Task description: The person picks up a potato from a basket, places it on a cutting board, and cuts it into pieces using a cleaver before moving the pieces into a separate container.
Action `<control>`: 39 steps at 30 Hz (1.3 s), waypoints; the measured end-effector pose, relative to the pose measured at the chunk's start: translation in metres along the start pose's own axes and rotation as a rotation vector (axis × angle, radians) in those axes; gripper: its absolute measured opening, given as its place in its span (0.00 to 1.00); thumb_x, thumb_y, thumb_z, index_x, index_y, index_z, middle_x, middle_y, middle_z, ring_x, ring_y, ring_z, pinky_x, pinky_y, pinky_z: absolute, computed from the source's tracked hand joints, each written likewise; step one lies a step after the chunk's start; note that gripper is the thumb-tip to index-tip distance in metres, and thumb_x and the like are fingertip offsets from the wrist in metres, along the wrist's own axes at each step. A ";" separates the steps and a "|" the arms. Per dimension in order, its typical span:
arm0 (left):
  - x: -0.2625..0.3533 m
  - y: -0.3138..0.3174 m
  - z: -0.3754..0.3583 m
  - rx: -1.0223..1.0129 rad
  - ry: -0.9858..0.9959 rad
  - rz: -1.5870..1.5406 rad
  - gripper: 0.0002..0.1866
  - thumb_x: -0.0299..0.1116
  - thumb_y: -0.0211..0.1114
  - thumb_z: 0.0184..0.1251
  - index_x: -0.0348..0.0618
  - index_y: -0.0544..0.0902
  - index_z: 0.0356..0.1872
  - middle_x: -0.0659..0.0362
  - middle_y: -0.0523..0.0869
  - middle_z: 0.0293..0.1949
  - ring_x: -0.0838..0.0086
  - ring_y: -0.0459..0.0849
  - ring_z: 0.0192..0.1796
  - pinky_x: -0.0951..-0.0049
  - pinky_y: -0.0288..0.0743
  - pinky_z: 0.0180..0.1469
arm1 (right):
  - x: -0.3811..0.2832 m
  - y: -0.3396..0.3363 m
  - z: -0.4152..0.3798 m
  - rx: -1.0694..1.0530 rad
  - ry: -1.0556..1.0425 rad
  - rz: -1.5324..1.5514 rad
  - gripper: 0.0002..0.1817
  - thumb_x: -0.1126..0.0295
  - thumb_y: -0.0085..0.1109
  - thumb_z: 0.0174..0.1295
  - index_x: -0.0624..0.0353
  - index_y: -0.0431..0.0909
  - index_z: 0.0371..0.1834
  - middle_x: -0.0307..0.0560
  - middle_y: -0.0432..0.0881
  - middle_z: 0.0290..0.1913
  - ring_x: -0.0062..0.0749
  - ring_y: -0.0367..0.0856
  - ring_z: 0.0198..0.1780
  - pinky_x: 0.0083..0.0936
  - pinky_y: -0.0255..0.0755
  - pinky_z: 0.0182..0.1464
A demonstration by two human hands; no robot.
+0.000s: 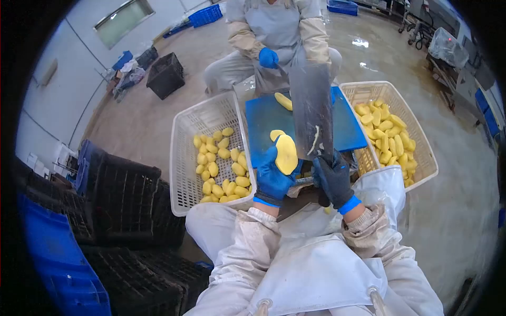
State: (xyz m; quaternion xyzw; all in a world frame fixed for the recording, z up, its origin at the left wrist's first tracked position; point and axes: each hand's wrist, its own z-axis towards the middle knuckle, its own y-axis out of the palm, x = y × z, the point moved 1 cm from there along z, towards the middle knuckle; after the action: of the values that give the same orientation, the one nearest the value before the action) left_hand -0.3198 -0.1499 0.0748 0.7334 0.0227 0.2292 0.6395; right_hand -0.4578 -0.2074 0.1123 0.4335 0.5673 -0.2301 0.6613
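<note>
My left hand [275,181], in a blue glove, is closed on a peeled potato [286,154] with a flat yellow cut face turned up. Just behind it shows a smaller potato piece [276,135]. My right hand [334,178], in a dark glove over a blue one, grips the handle of a cleaver [312,108]. The wide blade points away from me over the blue cutting board [261,118], with pale scraps stuck near its lower end. Another potato piece [283,101] lies at the board's far side, left of the blade.
To the left stands a white basket [182,152] of whole peeled potatoes [212,168]; to the right, a white basket [424,152] holds cut ones [392,139]. A co-worker [276,31] sits across the board, a blue-gloved hand [268,58] near it. Black crates [126,195] are stacked at left.
</note>
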 end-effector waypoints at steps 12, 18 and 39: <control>-0.017 0.007 0.007 0.048 -0.040 0.073 0.20 0.48 0.52 0.64 0.50 0.73 0.52 0.60 0.79 0.49 0.69 0.80 0.49 0.67 0.77 0.47 | 0.009 -0.002 -0.011 0.040 -0.163 -0.003 0.11 0.75 0.52 0.61 0.60 0.72 0.47 0.34 0.74 0.26 0.12 0.67 0.23 0.14 0.63 0.23; -0.037 0.019 0.012 0.005 -0.054 0.101 0.20 0.49 0.46 0.68 0.48 0.73 0.51 0.58 0.79 0.48 0.68 0.79 0.50 0.68 0.76 0.48 | 0.028 -0.012 -0.004 0.097 -0.120 0.069 0.09 0.73 0.54 0.61 0.59 0.72 0.44 0.35 0.74 0.22 0.14 0.69 0.18 0.14 0.64 0.17; -0.068 -0.079 0.115 -0.218 0.847 1.947 0.24 0.44 0.51 0.68 0.37 0.67 0.57 0.51 0.73 0.53 0.63 0.71 0.56 0.69 0.62 0.60 | 0.072 -0.077 0.057 0.360 0.350 0.851 0.03 0.71 0.51 0.60 0.54 0.69 0.35 0.37 0.70 0.18 0.23 0.65 0.13 0.21 0.64 0.15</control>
State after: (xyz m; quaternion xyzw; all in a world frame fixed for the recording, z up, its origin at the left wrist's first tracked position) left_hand -0.3177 -0.2648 -0.0298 0.2354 -0.3734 0.8784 0.1831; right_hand -0.4697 -0.2808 0.0191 0.7661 0.3938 0.0422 0.5062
